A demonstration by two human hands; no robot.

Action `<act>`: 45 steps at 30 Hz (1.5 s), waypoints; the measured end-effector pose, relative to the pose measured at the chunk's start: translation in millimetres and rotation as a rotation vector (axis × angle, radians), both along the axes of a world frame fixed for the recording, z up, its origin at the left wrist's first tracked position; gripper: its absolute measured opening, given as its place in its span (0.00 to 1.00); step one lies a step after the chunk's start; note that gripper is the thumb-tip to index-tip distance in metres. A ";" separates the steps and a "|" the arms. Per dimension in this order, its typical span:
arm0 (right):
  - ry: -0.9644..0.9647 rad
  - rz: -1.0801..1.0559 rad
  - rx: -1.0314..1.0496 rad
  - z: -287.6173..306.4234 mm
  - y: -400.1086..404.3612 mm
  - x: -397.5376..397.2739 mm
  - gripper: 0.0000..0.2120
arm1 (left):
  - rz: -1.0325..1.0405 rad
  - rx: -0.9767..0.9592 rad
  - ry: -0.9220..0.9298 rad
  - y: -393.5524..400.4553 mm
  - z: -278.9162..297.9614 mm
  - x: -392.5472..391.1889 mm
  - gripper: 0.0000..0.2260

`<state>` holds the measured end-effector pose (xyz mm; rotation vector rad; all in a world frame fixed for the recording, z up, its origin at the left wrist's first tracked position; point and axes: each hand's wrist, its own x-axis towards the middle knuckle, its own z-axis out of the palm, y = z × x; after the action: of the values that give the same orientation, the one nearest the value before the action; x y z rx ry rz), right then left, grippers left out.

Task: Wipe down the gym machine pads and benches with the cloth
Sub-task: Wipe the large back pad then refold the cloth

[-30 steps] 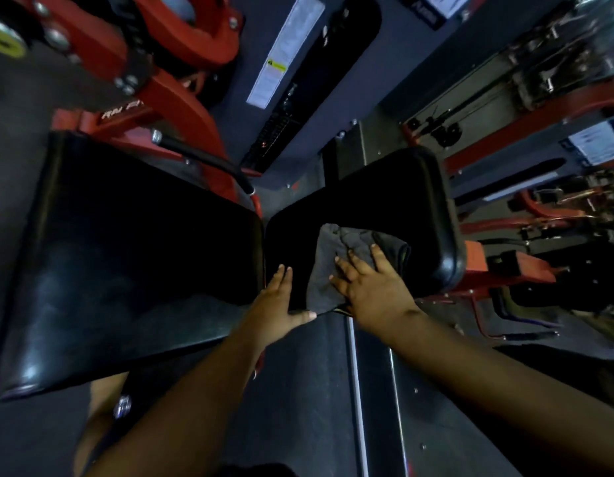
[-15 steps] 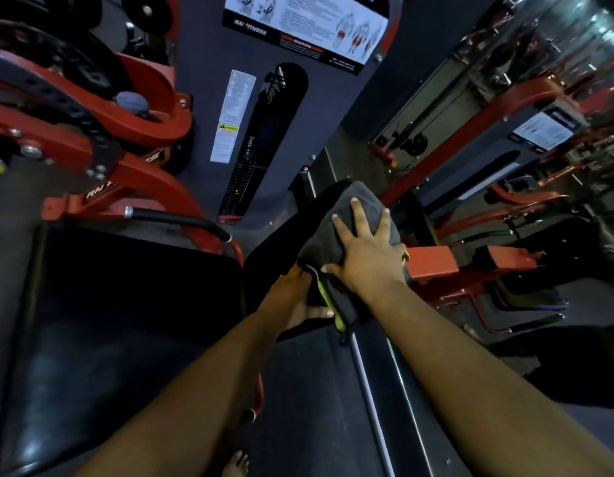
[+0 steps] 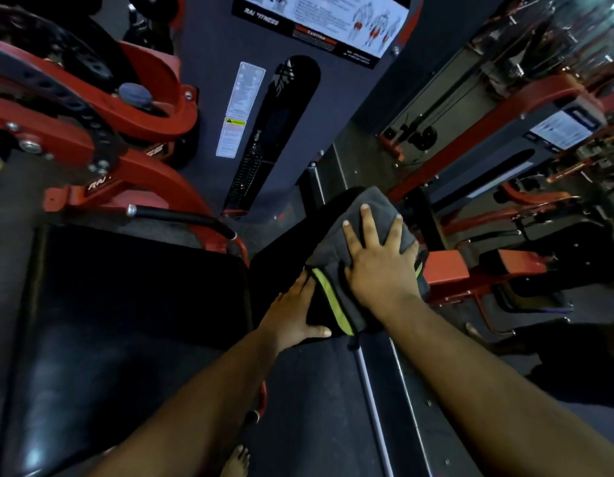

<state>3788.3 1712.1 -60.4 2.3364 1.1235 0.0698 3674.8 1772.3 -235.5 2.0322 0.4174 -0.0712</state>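
- Down at a gym machine, seen from the person's head, a grey cloth with a yellow-green edge lies draped over a small black pad.
- Right hand lies flat on the cloth, fingers straight and spread, pressing it onto the pad; its grip is a flat press, not a pinch.
- Left hand rests on the near left edge of the same pad, fingers straight, thumb lying along the near rim, touching the cloth's hanging corner.
- Since a second ago the right hand and cloth have slid from the pad's near end up toward its far end, and since half a second ago they have barely moved.
- My reading: the stroke has carried the length of this pad, so it is close to wiped; the large black seat pad just to the left, a separate surface, shows no cloth on it and likely waits its turn.
- Most of the small pad is hidden under the cloth and both hands, so how clean it is cannot be told.
- Dim light hides the pad's far edge.
- Red frame and a grey tower with labels stand behind; the label text is too small to read.
- Bare toes show at the bottom edge, cut off.
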 end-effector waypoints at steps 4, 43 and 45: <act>-0.154 0.096 -0.237 -12.3 41.0 13.2 0.35 | 0.056 -0.103 -0.040 -0.7 -20.2 -2.9 0.60; -0.013 0.460 -0.697 -125.1 -40.1 -72.1 0.31 | 0.235 -0.242 0.120 -34.5 -98.8 -103.8 0.59; -0.038 0.421 -0.602 -88.0 -60.1 -65.9 0.30 | 0.199 -0.194 0.066 -28.0 -67.3 -89.6 0.58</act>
<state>3722.4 1652.0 -148.3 1.5491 1.3730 -0.0641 3585.2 1744.3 -302.8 1.7922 0.6287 -0.0548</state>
